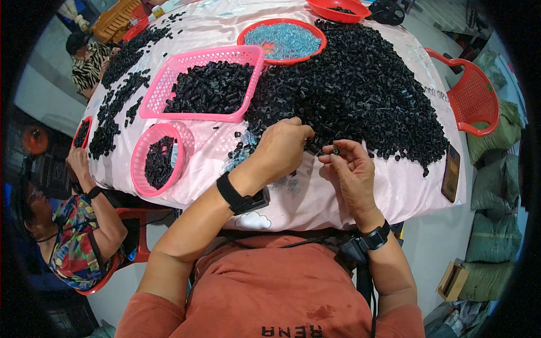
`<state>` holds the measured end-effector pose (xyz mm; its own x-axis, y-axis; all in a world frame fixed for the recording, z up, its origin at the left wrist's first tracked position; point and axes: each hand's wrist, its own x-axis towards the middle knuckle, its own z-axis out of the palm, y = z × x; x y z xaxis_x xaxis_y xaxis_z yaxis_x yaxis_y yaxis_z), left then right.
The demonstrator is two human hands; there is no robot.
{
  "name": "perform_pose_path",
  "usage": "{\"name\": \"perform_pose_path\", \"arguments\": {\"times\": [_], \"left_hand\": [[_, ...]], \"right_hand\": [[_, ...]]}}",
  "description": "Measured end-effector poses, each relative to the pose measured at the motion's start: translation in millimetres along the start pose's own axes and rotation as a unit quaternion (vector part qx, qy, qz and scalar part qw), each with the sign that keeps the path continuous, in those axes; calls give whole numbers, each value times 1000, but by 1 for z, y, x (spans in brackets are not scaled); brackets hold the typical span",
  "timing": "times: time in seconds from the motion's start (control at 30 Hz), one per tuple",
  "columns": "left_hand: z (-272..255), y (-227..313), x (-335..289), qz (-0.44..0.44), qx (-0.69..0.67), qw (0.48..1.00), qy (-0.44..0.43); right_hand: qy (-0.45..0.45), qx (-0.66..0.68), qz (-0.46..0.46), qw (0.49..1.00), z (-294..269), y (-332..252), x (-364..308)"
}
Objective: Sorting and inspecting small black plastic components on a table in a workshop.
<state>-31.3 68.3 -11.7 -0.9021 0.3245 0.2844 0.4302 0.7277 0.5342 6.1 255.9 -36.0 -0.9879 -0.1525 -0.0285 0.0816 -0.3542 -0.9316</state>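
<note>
A large heap of small black plastic parts [366, 84] spreads over the cloth-covered table in front of me. At its near edge my left hand [282, 147] is closed, back of the hand up. Its fingertips meet dark pieces, and what they hold is hidden. Just to the right, my right hand [354, 172] pinches a small black cylindrical part [336, 151] between thumb and fingers. Beyond my left hand stands a pink rectangular basket [200, 117] full of similar black parts. A round red tray [242, 42] of small clear bluish pieces sits at the heap's far side.
A round pink basket [135, 169] holds black pieces at the left. A phone [451, 174] lies by the table's right edge, near a red chair [476, 93]. Two people sit along the left side, one in a colourful shirt [73, 236]. Stuffed sacks [493, 236] stand at the right.
</note>
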Motion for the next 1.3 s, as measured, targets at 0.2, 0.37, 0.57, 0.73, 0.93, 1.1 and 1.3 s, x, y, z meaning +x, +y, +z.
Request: {"name": "perform_pose_path", "arguments": {"times": [0.2,0.37,0.57,0.73,0.93,1.1,1.3], "left_hand": [[5,1,0,27,88,995,-24],[0,2,-7,37,86,994,-49],[1,3,-12,60,85,994,-26],[2,-2,-11,74,75,994,-19],[-4,0,-11,48,47,997,-30],[-10,-4,-10,-7,-40,999,-37],[-8,-7,-10,22,-23,999,-13]], "right_hand": [[12,-16,4,1000,0,0,0],[14,-21,10,1000,-2,0,-1],[17,7,11,1000,0,1,0],[0,-17,8,1000,-3,1,0],[18,-20,10,1000,0,0,-1],[18,-19,9,1000,0,-3,-2],[16,6,14,1000,-4,1,1]]}}
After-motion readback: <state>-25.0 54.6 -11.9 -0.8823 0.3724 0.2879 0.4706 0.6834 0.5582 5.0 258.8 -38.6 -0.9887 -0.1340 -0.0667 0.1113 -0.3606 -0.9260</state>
